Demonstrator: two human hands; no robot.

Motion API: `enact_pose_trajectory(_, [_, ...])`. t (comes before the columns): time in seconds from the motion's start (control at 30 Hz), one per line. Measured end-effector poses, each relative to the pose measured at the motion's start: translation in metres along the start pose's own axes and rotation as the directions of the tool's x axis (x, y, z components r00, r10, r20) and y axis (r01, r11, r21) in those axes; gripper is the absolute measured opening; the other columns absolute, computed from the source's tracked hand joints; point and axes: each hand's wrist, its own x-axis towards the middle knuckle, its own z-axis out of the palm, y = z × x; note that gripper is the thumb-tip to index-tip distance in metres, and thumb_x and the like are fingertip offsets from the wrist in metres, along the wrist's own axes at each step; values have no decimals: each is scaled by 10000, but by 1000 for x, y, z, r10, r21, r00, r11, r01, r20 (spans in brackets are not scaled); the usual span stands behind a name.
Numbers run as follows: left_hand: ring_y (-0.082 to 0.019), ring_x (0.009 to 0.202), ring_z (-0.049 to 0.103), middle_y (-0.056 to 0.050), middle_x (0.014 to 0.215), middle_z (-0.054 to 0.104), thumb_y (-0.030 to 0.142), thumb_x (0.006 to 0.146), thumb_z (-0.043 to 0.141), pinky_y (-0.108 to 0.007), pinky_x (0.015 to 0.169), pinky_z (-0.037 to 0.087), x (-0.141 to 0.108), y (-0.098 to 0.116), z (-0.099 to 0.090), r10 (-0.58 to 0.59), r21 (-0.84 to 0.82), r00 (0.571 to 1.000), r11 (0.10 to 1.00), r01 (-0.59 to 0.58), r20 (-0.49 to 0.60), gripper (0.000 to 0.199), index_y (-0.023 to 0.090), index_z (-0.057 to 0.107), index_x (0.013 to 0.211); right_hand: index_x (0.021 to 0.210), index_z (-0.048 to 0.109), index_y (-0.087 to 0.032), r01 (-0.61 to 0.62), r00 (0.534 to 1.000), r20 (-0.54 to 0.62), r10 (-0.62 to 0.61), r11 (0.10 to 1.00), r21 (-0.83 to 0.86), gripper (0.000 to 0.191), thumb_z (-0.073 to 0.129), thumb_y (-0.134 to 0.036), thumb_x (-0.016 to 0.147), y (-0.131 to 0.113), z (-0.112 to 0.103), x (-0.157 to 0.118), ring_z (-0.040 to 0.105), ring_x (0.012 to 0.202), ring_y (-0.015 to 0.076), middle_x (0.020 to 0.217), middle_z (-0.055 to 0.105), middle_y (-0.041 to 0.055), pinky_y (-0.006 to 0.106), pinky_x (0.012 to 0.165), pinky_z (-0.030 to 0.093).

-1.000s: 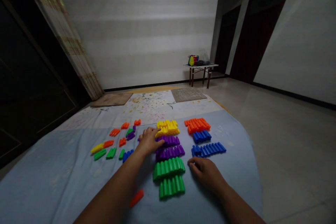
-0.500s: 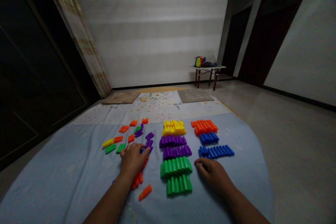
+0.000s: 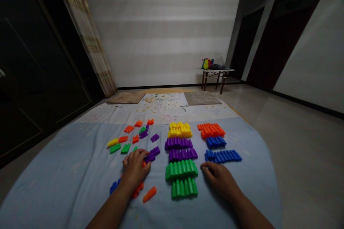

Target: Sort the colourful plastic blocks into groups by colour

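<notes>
My left hand (image 3: 135,168) rests palm down among loose plastic pieces, fingers curled. Beside its fingertips lie purple pieces (image 3: 153,153), and a bit of orange shows between finger and thumb. What it grips, if anything, is hidden. Under and beside the wrist are orange pieces (image 3: 137,190) and blue pieces (image 3: 114,186). A single orange piece (image 3: 149,194) lies to the right of the forearm. My right hand (image 3: 219,177) lies on the cloth with curled fingers and nothing visible in them. It is right of the green rows (image 3: 182,170) and below the blue row (image 3: 224,156).
Yellow rows (image 3: 179,130) and purple rows (image 3: 178,144) stand beyond the green ones. An orange block of pieces (image 3: 211,130) is at the right. Scattered orange pieces (image 3: 129,129) lie left. Two mats, one brown (image 3: 126,97), lie at the table's far end.
My left hand has drawn slightly towards me, uncovering purple pieces at its fingertips and covering more orange ones. Blue pieces show beside the wrist. My right hand stays put; the view has shifted slightly.
</notes>
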Motion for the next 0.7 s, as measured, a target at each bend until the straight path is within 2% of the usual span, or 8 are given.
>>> enact_pose_trajectory(0.1, [-226,1135,442,-41,1159,556,258,712,486,-414,959,237,-4,-1,-4,14,7,1000,1000,-14,15,343,263,584,1041,924,665,-227,-2,1000,0,2,1000,5,300,400,-336,834,2,1,0,647,755,186,851,710,30,269,709,448])
enact_pose_trajectory(0.23, [-241,1119,447,-67,1145,562,277,712,495,-426,963,220,-2,4,-4,59,54,998,997,-57,-20,337,234,584,1034,917,668,-229,4,1000,-10,-4,1000,19,294,409,-338,833,2,1,-1,647,756,185,854,711,31,268,706,452])
enact_pose_trajectory(0.43, [-251,1019,496,-66,996,619,360,731,532,-434,929,246,6,13,-4,110,45,994,993,-110,-8,251,206,600,918,899,668,-219,16,1000,-25,-15,997,70,294,413,-349,837,2,2,-1,652,767,191,859,710,37,279,711,471])
enact_pose_trajectory(0.5, [-240,1004,509,-56,984,633,347,747,540,-427,922,256,5,14,-3,123,7,991,992,-122,-57,238,205,592,931,917,666,-206,33,999,-45,-28,993,113,315,407,-370,845,3,2,-1,654,788,200,871,709,51,285,720,483])
enact_pose_trajectory(0.57, [-228,993,524,-49,992,641,353,763,548,-431,934,253,2,12,-2,149,-31,977,987,-155,-151,255,206,581,969,938,661,-192,65,993,-106,-49,987,147,334,402,-384,853,3,1,-3,652,822,207,897,705,68,291,736,493])
enact_pose_trajectory(0.7, [-219,980,550,-38,993,651,400,789,539,-446,952,254,-6,5,1,234,-78,926,960,-267,-296,273,218,568,990,966,647,-178,149,963,-239,-121,984,101,317,409,-364,866,-15,-7,-2,646,761,192,886,690,81,288,701,505])
